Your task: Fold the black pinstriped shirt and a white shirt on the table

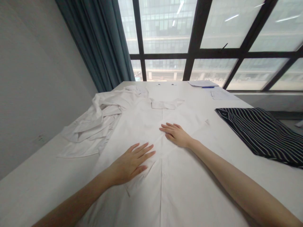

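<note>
A white buttoned garment, which looks like a shirt or coat [182,189], lies spread on the white table, its collar towards the window and its front placket running down the middle. Flat on its left part rests my left hand [132,162], fingers spread, near a slanted pocket-like edge. My right hand [175,135] lies farther up, across the upper middle of the cloth, fingers stretched out and pointing left. Neither hand grips anything. The cloth under both palms is hidden.
Crumpled white cloth [94,121] lies along the table's left side. A black striped cloth [262,134] hangs over the right edge. Papers [201,83] and a blue pen [208,87] lie at the far right. Beyond are a blue curtain [99,44] and window frames.
</note>
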### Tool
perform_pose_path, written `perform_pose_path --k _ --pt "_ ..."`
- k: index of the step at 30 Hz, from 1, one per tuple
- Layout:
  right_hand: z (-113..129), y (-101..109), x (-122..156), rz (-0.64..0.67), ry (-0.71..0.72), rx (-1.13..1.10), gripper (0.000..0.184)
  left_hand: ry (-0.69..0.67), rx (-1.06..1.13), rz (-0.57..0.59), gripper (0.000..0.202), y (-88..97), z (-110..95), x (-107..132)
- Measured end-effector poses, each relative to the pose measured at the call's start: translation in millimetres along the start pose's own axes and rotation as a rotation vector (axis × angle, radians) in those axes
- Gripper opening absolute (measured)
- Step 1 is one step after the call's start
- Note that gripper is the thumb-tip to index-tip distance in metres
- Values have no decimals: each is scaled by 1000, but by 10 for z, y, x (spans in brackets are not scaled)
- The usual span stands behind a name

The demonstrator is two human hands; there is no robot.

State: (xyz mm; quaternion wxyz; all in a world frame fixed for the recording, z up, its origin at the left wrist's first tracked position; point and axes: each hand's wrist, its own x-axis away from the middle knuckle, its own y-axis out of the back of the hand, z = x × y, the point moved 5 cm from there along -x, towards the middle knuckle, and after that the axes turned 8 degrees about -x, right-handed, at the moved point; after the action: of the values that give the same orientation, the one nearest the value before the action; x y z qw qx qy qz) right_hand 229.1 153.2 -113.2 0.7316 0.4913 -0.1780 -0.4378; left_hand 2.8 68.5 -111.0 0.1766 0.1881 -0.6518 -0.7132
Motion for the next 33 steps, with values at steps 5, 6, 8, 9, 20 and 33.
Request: perform_pose_path --k 5,6,8,9,20,33 --pt "-169 1 -15 84 -152 146 59 0 5 24 51 2 -10 10" --pt "-230 19 -26 92 -176 160 60 -1 8 26 51 6 -12 11" --pt "-373 64 -61 96 -227 190 61 -5 13 31 51 12 -15 13" --pt "-452 91 -83 90 -255 204 61 -6 16 34 52 14 -16 13" --pt "-1217 362 -341 -18 -484 261 62 2 41 27 53 50 -19 3" --pt "-1807 577 -464 -85 -619 308 65 0 42 50 56 50 -27 -1"
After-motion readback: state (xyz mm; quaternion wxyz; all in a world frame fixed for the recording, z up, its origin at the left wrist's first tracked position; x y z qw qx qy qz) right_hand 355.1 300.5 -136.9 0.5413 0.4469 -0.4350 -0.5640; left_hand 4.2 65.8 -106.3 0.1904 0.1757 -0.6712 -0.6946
